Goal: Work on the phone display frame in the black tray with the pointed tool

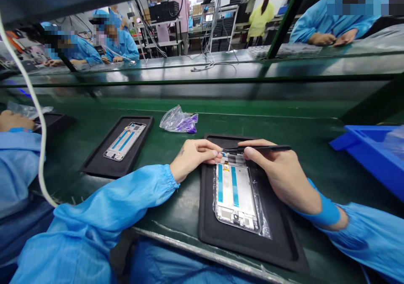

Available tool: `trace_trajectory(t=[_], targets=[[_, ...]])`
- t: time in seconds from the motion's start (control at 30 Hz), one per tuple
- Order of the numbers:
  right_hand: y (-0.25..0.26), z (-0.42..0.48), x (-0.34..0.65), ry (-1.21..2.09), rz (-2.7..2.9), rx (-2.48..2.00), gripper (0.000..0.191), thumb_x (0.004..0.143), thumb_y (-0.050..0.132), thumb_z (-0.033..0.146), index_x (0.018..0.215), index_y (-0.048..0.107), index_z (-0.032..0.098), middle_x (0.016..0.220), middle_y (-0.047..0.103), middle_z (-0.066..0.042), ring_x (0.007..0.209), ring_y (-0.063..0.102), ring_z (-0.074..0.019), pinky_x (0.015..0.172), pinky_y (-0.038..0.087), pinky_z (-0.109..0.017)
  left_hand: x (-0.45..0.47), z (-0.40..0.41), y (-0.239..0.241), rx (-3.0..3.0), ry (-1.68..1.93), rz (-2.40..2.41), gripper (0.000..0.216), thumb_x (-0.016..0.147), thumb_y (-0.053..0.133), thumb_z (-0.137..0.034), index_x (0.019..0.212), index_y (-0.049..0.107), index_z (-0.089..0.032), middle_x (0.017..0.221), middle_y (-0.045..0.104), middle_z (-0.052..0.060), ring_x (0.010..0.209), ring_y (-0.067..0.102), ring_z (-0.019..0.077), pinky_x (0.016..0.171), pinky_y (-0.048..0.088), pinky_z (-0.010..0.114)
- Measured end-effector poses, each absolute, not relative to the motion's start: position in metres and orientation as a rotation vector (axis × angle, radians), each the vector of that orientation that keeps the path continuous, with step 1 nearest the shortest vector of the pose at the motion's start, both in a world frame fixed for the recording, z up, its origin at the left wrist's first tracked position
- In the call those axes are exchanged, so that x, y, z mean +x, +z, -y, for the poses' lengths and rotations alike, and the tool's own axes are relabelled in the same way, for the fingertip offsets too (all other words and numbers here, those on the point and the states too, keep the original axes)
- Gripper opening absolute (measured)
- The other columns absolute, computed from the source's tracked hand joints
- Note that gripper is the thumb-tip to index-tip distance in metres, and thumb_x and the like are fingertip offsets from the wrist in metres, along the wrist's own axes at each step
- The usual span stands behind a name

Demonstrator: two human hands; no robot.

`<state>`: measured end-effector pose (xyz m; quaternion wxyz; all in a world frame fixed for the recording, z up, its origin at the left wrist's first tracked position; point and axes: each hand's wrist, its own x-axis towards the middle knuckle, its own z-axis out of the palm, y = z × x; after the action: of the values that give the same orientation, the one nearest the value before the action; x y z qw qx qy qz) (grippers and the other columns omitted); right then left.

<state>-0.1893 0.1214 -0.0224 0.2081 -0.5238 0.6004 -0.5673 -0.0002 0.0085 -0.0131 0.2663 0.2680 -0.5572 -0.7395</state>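
Note:
A phone frame with two blue strips lies in a black tray in front of me. My right hand grips thin black tweezers, their tip pointing left over the frame's top edge. My left hand rests at that same top edge with fingers curled together, fingertips meeting the tweezer tip. Whether those fingers pinch anything is too small to tell.
A second black tray with another phone frame lies to the left. A crumpled plastic bag sits behind. A blue bin stands at right. A white cable hangs left, beside a neighbour's sleeve. Other workers sit across the belt.

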Motion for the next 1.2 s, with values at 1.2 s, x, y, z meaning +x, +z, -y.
trace_trajectory(t=[1.2], targets=[[-0.0174,-0.1213,-0.1844,-1.612,-1.664,-1.389,0.017,0.086,0.077,0.041,0.095,0.078,0.027,0.088,0.069,0.0,0.082,0.063,-0.0197,0.068,0.045,-0.027,0.0032,-0.0032,-0.0122,0.613,-2.019,1.485,0.013,0.079,0.076,-0.01,0.089,0.069,-0.006,0.08,0.073,0.01,0.069,0.07,0.0128,0.067,0.057,0.018]])
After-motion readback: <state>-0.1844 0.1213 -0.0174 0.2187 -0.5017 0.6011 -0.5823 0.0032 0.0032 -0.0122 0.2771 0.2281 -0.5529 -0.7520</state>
